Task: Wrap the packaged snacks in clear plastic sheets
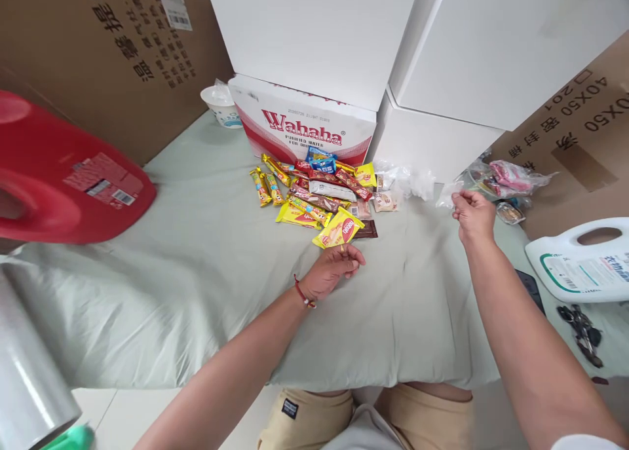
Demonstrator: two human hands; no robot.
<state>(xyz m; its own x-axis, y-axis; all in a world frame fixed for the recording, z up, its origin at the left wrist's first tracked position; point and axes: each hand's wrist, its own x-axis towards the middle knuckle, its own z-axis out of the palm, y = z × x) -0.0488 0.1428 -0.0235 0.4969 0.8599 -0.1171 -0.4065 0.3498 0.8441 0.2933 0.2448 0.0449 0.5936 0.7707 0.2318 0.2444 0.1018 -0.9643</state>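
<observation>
My left hand (337,270) rests just below the snack pile, with loosely curled fingers apart and nothing visible in them. It is nearest to a yellow snack packet (339,228) at the pile's front. The pile holds several wrapped bars and packets, among them a brown wrapped bar (314,198), a white wrapped bar (334,190) and a blue packet (323,164). To the right, my right hand (476,217) pinches a small clear plastic bag (446,196) between thumb and fingertips. More crumpled clear bags (417,183) lie left of it.
Behind the pile stands a Wahaha carton (299,126), beside a paper cup (222,106). A red jug (73,168) is at left; a white detergent bottle (580,260), keys (581,332) and a dark phone (529,289) are at right. Pink packets (515,175) sit beyond my right hand.
</observation>
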